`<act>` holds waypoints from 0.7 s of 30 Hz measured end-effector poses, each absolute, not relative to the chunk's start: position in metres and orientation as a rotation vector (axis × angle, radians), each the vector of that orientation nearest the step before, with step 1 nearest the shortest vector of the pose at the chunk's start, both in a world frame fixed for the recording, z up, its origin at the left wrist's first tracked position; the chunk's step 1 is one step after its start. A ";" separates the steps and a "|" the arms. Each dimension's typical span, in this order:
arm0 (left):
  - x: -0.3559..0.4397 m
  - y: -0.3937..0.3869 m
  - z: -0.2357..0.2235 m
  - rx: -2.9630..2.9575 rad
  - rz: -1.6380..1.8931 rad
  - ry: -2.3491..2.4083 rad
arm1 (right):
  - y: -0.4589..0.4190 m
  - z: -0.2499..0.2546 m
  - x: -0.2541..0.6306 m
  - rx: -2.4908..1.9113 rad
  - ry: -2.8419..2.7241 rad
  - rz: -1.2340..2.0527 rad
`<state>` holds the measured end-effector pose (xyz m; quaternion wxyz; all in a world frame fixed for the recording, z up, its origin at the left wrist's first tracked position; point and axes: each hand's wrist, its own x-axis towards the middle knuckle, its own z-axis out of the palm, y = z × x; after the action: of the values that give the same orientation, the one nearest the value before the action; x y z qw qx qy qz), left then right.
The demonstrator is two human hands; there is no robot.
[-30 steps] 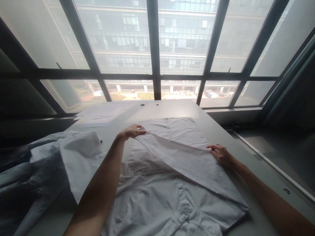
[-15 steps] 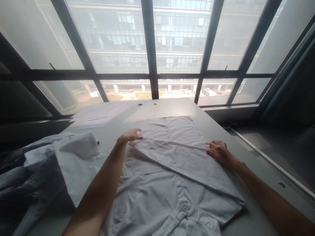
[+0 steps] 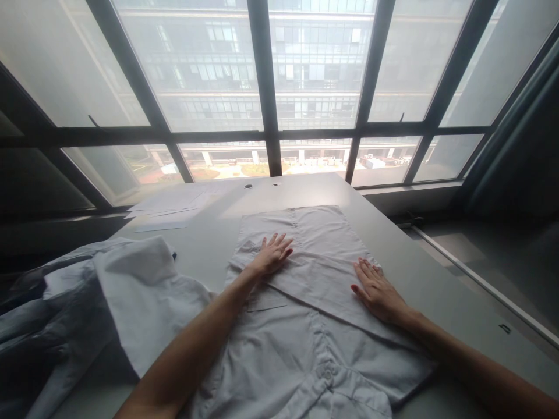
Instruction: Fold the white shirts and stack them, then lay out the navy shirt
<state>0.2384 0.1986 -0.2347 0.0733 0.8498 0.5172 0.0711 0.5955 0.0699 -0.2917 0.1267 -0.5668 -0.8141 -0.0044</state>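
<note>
A white button-up garment, which looks like a shirt or lab coat point(image 3: 279, 343), lies spread on the table with its collar and a button towards me. One part is folded diagonally across its middle. My left hand point(image 3: 273, 254) rests flat on the folded cloth left of centre, fingers spread. Flat on the right side of the fold lies my right hand point(image 3: 373, 288), its fingers stretched out near the garment's edge. Neither hand grips the fabric. My left forearm covers part of the garment's left side.
On the left, a heap of white and dark clothing point(image 3: 135, 279) lies on the white table point(image 3: 218, 198). Paper sheets point(image 3: 170, 206) are at the table's far left. Beyond stand large windows with dark frames point(image 3: 271, 116). A dark curtain point(image 3: 510, 128) hangs at right.
My left hand has let go of the garment's left edge and moved right onto the cloth. My right hand has flattened and shifted slightly inward and nearer. The fold's left end lies further in.
</note>
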 end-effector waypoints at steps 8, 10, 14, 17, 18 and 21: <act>0.233 0.204 -0.248 2.602 0.127 1.621 | 0.083 -0.295 0.638 -2.132 -2.026 0.042; 0.233 0.204 -0.248 2.600 0.129 1.620 | 0.086 -0.291 0.650 -2.186 -1.934 0.086; 0.234 0.204 -0.249 2.605 0.164 1.608 | 0.086 -0.281 0.648 -2.001 -2.016 -0.014; 0.234 0.203 -0.249 2.625 0.193 1.578 | 0.081 -0.281 0.635 -1.872 -2.255 0.023; 0.234 0.202 -0.249 2.630 0.195 1.567 | 0.079 -0.283 0.632 -1.897 -2.278 0.051; 0.233 0.202 -0.249 2.633 0.196 1.564 | 0.074 -0.287 0.629 -2.062 -2.181 0.106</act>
<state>0.2334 0.2019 -0.2486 0.0364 0.8574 0.5094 0.0639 0.6288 0.0742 -0.2875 0.0689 -0.6849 -0.7245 0.0352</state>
